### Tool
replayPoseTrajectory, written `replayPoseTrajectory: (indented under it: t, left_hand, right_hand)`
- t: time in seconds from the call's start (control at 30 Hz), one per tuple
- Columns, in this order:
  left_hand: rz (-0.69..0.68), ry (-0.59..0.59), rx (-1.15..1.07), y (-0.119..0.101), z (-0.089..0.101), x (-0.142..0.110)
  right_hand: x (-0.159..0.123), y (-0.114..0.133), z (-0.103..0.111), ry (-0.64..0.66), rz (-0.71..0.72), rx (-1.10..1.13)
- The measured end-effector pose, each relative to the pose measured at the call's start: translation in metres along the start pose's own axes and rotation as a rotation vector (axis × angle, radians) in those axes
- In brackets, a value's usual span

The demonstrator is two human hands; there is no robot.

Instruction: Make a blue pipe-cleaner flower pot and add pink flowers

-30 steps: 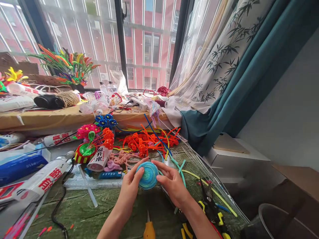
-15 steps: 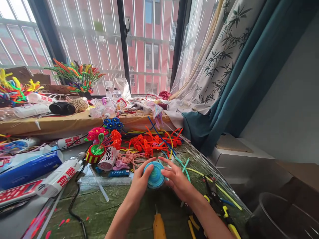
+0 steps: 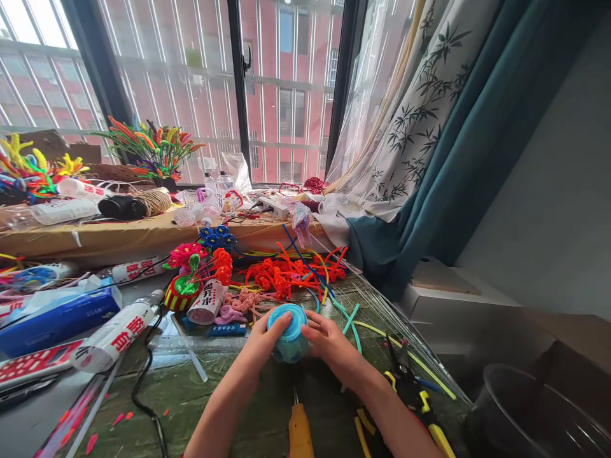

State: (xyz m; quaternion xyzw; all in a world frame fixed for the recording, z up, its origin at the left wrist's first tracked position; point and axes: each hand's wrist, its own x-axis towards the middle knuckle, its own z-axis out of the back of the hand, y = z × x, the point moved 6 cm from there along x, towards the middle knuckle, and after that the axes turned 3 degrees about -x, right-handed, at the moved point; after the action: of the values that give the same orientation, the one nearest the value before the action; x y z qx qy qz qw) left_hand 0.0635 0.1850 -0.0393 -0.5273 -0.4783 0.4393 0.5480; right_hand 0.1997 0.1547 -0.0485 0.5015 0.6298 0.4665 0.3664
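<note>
A small blue-and-teal cup shape (image 3: 288,331) wound from pipe cleaners is held just above the green work mat (image 3: 210,407). My left hand (image 3: 260,346) grips its left side, thumb on the rim. Its right side is gripped by my right hand (image 3: 331,343), fingers curled round it. A teal pipe cleaner tail (image 3: 351,318) trails off to the right of the cup.
Orange pipe cleaner shapes (image 3: 281,273) lie behind the cup. Glue tubes (image 3: 119,334) and a red-green woven basket (image 3: 181,292) sit to the left. A yellow-handled tool (image 3: 300,432) and yellow-black pliers (image 3: 415,394) lie near my wrists. A dark bucket (image 3: 534,413) stands at right.
The cup has tipped from its flat spiral bottom facing me to its side and rim showing. Both hands have shifted slightly with it. The view has also moved a little.
</note>
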Motion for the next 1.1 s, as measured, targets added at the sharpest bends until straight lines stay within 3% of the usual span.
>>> replayPoseTrajectory:
  t: [0.1, 0.27, 0.37, 0.47, 0.67, 0.8, 0.97, 1.1]
  left_hand:
    - [-0.039, -0.011, 0.041, -0.001, 0.001, 0.003]
    - [-0.207, -0.055, 0.173, -0.02, 0.005, 0.002]
    - [-0.375, -0.104, 0.293, -0.047, 0.009, -0.008]
    - [-0.518, -0.079, 0.385, -0.068, 0.005, -0.021]
    - [-0.94, -0.076, 0.821, -0.08, -0.016, -0.045]
    - [-1.048, -0.14, 0.953, -0.083, -0.017, -0.05]
    - [-1.287, -0.253, 1.159, -0.084, -0.024, -0.065]
    - [-1.32, -0.253, 1.262, -0.08, -0.023, -0.068]
  right_hand:
    - [-0.004, 0.008, -0.007, 0.07, 0.093, -0.117]
    - [-0.001, 0.007, 0.001, -0.08, 0.219, -0.33]
    - [-0.002, 0.015, 0.01, -0.243, 0.346, -0.435]
    - [-0.008, 0.026, 0.012, -0.355, 0.453, -0.533]
    - [-0.02, 0.043, 0.008, -0.47, 0.614, -0.688]
    - [-0.021, 0.044, 0.007, -0.476, 0.635, -0.718]
    - [-0.021, 0.046, 0.005, -0.469, 0.641, -0.723]
    - [-0.016, 0.043, 0.008, -0.44, 0.589, -0.675]
